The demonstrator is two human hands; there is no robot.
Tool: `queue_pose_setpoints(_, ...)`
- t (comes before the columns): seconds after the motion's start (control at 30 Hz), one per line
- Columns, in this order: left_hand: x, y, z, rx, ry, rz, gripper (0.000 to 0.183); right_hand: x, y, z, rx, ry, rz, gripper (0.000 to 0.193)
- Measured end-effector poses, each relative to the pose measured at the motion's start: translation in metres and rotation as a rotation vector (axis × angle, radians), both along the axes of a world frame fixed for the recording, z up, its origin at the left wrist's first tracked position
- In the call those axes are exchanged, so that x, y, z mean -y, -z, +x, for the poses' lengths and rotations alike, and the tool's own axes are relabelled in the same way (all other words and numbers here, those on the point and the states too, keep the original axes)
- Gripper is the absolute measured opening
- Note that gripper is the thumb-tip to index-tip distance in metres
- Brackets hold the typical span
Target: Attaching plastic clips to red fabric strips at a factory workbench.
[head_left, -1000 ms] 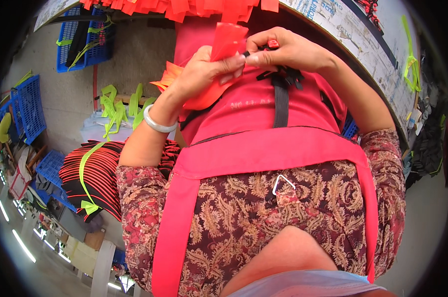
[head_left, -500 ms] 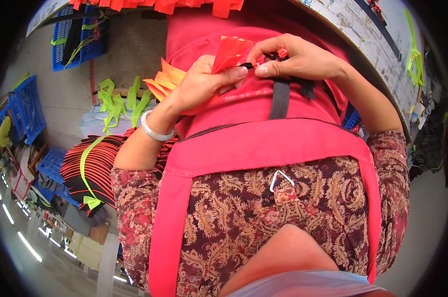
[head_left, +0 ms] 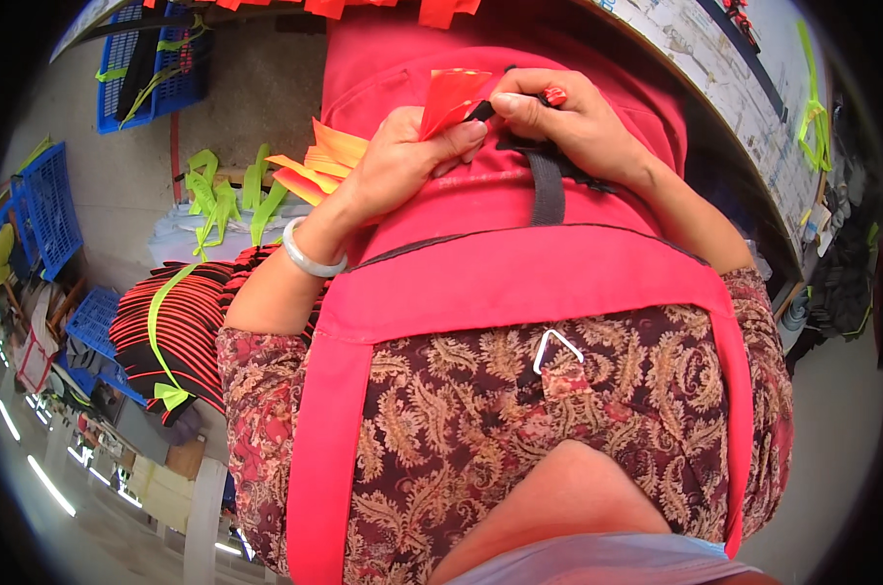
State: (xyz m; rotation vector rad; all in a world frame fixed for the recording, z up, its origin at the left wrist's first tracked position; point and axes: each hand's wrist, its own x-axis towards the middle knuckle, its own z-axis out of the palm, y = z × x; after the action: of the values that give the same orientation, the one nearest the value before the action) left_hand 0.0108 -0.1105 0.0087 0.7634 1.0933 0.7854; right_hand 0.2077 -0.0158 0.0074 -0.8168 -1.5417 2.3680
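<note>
Just short of twelve o'clock, above the pink apron [head_left: 519, 268], the person's left hand [head_left: 412, 151] is closed in a thumb-and-finger pinch on a sheaf of orange-red strips [head_left: 451, 100], whose upper ends stand up at twelve. More orange ends [head_left: 326, 168] fan out past the wrist toward half past ten. The right hand [head_left: 568, 117], toward one o'clock, has its thumb and forefinger drawn together at a small black piece [head_left: 481, 111] that bridges the two hands; whether both grip it cannot be told. A red-orange bit [head_left: 554, 96] shows among the right fingers, and a dark strap [head_left: 547, 195] lies below that hand.

The step in hand looks like fine fingertip work on the black piece against the strips. The next move seems to call for a steady left pinch and a precise right one. A tied stack of black and red pieces [head_left: 163, 331] sits near nine o'clock.
</note>
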Motion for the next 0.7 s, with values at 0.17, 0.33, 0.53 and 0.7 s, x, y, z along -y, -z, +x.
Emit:
queue_pose_setpoints(0.17,-0.005,0.001,-0.002,0.084,-0.049,0.022,0.020,-0.009,-0.002,0.000,-0.017,-0.038,-0.089,0.025)
queue_pose_setpoints(0.33,-0.027,0.004,-0.108,0.556,-0.442,0.112,0.022,-0.005,-0.012,0.015,-0.033,-0.326,0.377,0.029)
queue_pose_setpoints(0.53,-0.023,-0.012,-0.078,0.371,-0.406,0.048,0.032,-0.030,-0.006,0.021,-0.174,-0.135,-0.362,0.035)
queue_pose_setpoints(0.7,-0.029,-0.011,-0.060,0.323,-0.359,0.060,0.031,-0.029,0.003,0.019,-0.306,-0.129,-0.512,0.036)
